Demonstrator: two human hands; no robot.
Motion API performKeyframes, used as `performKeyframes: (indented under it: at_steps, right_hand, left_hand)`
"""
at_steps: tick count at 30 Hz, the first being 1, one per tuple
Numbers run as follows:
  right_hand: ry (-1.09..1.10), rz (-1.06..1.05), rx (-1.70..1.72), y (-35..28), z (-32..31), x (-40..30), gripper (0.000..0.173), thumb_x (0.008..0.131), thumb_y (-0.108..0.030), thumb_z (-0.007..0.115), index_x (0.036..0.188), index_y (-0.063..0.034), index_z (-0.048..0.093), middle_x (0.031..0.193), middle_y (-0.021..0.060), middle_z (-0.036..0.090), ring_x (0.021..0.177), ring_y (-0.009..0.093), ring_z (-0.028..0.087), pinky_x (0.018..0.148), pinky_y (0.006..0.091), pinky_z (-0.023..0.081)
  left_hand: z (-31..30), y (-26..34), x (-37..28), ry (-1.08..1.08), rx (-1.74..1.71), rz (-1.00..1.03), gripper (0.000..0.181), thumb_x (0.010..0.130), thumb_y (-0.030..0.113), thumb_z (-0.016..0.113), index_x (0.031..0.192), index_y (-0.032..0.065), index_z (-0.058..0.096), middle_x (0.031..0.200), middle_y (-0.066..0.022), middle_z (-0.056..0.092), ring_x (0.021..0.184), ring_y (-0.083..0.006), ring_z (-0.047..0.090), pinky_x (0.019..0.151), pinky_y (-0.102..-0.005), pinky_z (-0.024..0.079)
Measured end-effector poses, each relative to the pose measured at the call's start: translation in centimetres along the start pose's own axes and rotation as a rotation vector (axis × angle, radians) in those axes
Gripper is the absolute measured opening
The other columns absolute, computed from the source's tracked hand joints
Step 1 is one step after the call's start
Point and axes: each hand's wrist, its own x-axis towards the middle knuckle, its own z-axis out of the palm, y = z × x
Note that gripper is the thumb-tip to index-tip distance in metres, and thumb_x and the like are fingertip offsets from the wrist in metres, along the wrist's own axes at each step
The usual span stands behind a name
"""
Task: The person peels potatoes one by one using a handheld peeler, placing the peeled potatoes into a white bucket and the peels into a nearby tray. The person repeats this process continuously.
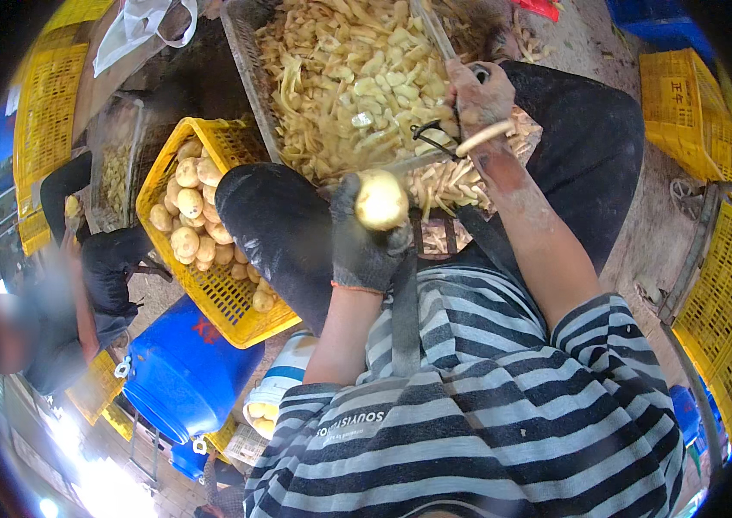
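Note:
My left hand (369, 249), in a dark grey glove, holds a peeled, pale yellow potato (381, 200) in front of my lap. My bare right hand (485, 94) is curled by the right rim of a large tray (250, 78) heaped with potato peelings (346, 97). What its fingers close on is hidden. A pale band (485, 138) crosses that wrist, and a thin black piece (434, 137) projects to its left over the peelings. Left of my knee, a tilted yellow plastic crate (230, 317) holds several unpeeled potatoes (189, 202).
A blue plastic barrel (187, 369) and a white bucket (285, 362) of peeled potatoes stand beyond the crate. At the left, another person (84, 278) sits by a second container (139, 149). Stacked yellow crates (680, 116) and a metal-framed cart (690, 259) line the right.

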Motion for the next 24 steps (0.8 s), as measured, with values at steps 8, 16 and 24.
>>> performKeyframes:
  at_steps: [8,16,24]
  right_hand:
    - [-0.177,0.239,0.151,-2.1,2.5,-6.8,0.033,0.078,-0.023,0.063,0.089,0.0031,0.047,0.055,0.0036,0.051,0.042,0.009,0.047,0.036,0.0221,0.037]
    - [-0.108,-0.021,-0.062,4.5,-1.7,2.4,0.036,0.077,-0.025,0.066,0.089,0.0056,0.050,0.055,0.0027,0.052,0.044,0.010,0.048,0.040,0.0236,0.038]
    - [-0.162,0.246,0.263,-2.2,1.9,-6.3,0.023,0.078,-0.019,0.067,0.078,-0.0041,0.049,0.057,0.0002,0.047,0.047,0.009,0.045,0.043,0.0220,0.037]
  left_hand:
    - [1.8,-0.1,0.6,0.114,-0.158,-0.071,0.048,0.084,0.054,0.044,0.099,0.0092,0.055,0.069,-0.0050,0.059,0.037,-0.0146,0.044,0.031,-0.0244,0.032]
    - [2.1,-0.6,-0.4,0.019,-0.097,0.001,0.044,0.084,0.052,0.045,0.092,0.0104,0.053,0.067,-0.0087,0.057,0.036,-0.0168,0.043,0.030,-0.0267,0.031]
    - [0.4,-0.3,0.9,0.024,-0.227,-0.014,0.044,0.084,0.052,0.046,0.095,0.0099,0.055,0.075,-0.0076,0.060,0.050,-0.0191,0.054,0.035,-0.0274,0.040]
